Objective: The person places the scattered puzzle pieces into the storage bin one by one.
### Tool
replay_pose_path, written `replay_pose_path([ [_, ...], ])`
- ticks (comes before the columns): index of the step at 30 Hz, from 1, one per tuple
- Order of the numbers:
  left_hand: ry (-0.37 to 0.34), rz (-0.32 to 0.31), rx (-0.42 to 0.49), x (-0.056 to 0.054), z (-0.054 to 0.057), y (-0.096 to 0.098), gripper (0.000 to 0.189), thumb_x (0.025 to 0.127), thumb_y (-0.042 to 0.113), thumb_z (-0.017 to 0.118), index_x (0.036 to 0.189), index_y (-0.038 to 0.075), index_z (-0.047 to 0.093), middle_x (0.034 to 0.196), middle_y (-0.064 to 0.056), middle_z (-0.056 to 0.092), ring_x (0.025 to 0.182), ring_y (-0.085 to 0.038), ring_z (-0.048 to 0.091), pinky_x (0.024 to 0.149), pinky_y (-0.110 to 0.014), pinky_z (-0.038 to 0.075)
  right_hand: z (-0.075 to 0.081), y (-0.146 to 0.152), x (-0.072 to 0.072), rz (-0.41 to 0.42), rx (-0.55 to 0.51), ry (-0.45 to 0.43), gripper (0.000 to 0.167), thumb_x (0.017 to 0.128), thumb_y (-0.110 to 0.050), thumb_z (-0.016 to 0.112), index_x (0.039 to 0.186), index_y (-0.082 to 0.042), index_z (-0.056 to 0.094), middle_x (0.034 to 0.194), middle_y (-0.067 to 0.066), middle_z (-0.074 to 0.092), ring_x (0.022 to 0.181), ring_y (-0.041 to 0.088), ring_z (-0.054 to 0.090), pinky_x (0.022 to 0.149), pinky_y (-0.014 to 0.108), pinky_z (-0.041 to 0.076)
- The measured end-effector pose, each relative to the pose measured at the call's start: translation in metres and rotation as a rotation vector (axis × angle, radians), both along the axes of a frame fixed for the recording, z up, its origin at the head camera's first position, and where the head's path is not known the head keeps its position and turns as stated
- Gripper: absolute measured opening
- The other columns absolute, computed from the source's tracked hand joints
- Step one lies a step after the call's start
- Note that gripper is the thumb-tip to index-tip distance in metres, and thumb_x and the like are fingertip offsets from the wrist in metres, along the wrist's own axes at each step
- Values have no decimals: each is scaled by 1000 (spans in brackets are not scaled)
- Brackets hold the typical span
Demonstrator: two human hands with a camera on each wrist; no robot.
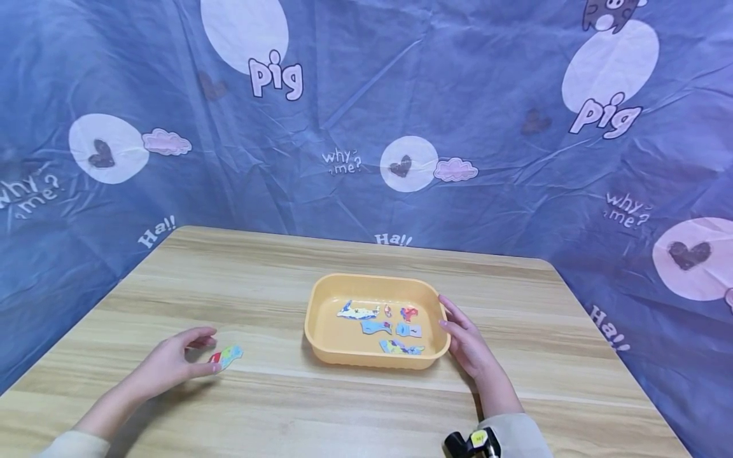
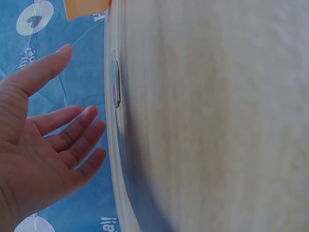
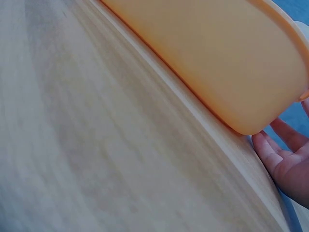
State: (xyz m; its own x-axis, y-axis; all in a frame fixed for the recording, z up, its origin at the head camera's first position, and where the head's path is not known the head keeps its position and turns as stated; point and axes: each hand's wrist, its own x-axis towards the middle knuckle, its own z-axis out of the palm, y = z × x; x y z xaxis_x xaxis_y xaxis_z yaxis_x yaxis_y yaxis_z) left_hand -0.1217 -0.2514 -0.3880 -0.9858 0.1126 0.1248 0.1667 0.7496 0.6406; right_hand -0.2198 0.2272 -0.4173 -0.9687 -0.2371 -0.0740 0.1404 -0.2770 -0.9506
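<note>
My left hand is spread around a small flat printed cutout in red, yellow and light blue on the table. In the left wrist view, the cutout lies edge-on, apart from the loosely bent fingers; the palm holds nothing. To the right stands a shallow orange plastic bin with several colourful flat cutouts lying on its floor. My right hand holds the bin's right end, with digits over the rim. The right wrist view shows other fingers against the low outer wall.
The bin stands on a wood-grain table. Behind the table hangs a blue printed cloth, which also runs along both sides. A black device sits at my right cuff.
</note>
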Motion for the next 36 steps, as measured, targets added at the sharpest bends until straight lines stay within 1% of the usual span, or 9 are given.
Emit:
replay_pose_path([
  [6,14,-30,-45,-1,-3,-2,70,57,29,77,109,-10,50,102,-22,55,95,-38,50,81,-51,35,-1,0,0,3,-5,2,61,83,-4,48,136,-7,20,137,19,14,121,33,24,91,34,34],
  [9,16,-34,-93,-1,-5,-3,73,55,32,78,108,-10,51,106,-25,52,99,-41,46,84,-51,33,-1,0,0,5,-5,2,62,83,-4,48,136,-7,19,138,19,14,121,33,23,91,33,33],
  [12,32,-68,-143,0,-6,-3,74,54,33,78,106,-12,51,108,-29,50,101,-44,44,85,-53,32,0,0,0,6,-3,-3,62,83,-4,48,137,-8,19,138,19,13,122,33,22,91,33,33],
  [16,30,-95,-211,1,-8,-3,73,55,35,77,104,-14,53,112,-29,47,103,-45,42,85,-54,31,1,0,0,8,-5,-12,62,83,-4,48,137,-9,19,139,18,12,122,33,21,91,32,34],
  [19,14,-86,-254,1,-8,-2,72,56,37,76,103,-13,55,115,-28,46,105,-45,40,86,-53,31,1,0,0,13,-6,-14,61,83,-3,47,137,-8,18,139,18,11,122,34,21,90,32,34],
  [26,-10,-69,-279,1,-8,1,67,58,34,76,100,-15,55,114,-30,45,103,-46,41,83,-53,33,3,-1,1,7,-5,-16,61,83,-3,47,137,-8,19,139,18,12,122,33,22,90,31,34],
  [31,10,-66,-303,0,-8,3,59,59,29,76,96,-14,58,111,-30,48,100,-45,44,81,-52,36,4,-1,2,7,-10,-16,61,83,-2,47,137,-8,18,139,18,11,122,33,21,90,31,35],
  [36,27,-55,-298,1,-8,6,51,60,25,76,93,-12,60,108,-30,49,97,-44,47,80,-51,37,4,-1,2,3,-8,-13,60,83,-3,47,137,-8,19,139,18,12,122,34,22,90,32,35],
])
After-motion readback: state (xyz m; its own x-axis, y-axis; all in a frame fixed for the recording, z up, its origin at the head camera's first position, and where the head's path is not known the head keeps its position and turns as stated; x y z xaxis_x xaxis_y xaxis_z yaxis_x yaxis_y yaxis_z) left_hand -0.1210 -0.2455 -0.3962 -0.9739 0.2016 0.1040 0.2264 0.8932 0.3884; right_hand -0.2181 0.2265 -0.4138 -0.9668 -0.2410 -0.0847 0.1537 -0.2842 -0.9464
